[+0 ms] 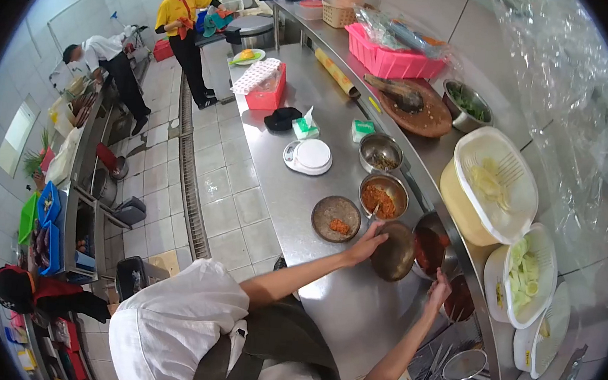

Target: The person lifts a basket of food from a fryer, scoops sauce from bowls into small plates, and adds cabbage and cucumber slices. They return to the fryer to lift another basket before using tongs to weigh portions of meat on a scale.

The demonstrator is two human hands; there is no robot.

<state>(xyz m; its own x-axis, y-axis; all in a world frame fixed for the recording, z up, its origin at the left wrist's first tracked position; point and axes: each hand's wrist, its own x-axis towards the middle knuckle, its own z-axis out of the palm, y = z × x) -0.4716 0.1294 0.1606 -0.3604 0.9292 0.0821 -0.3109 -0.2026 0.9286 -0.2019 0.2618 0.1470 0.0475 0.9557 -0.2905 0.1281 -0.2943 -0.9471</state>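
While the person leans over the stainless steel counter [295, 211], the left hand [365, 243] reaches forward with its fingers curled around the near rim of a tilted metal bowl [394, 253], gripping it at the edge. The right hand [440, 285] is held further to the right, its fingers drawn together and touching the rim of a dark bowl [459, 300] at the counter's edge; how firmly it grips is too small to tell. The two hands are apart, with the tilted metal bowl lying between them and a bowl of red sauce [430, 248] just behind it.

Just beyond the left hand sits a steel bowl of orange-red paste [383, 196], and beside that, to the left, a flat brown dish [336, 218] carrying a small dab of the same colour. Further along the counter stand another steel bowl [380, 152] and a white kitchen scale [308, 156]. To the right, on the raised ledge, a cream colander [494, 183] holds pale slices, and a white basket [526, 275] holds light green cut vegetables. Three other people stand or crouch well away across the tiled floor [212, 183].
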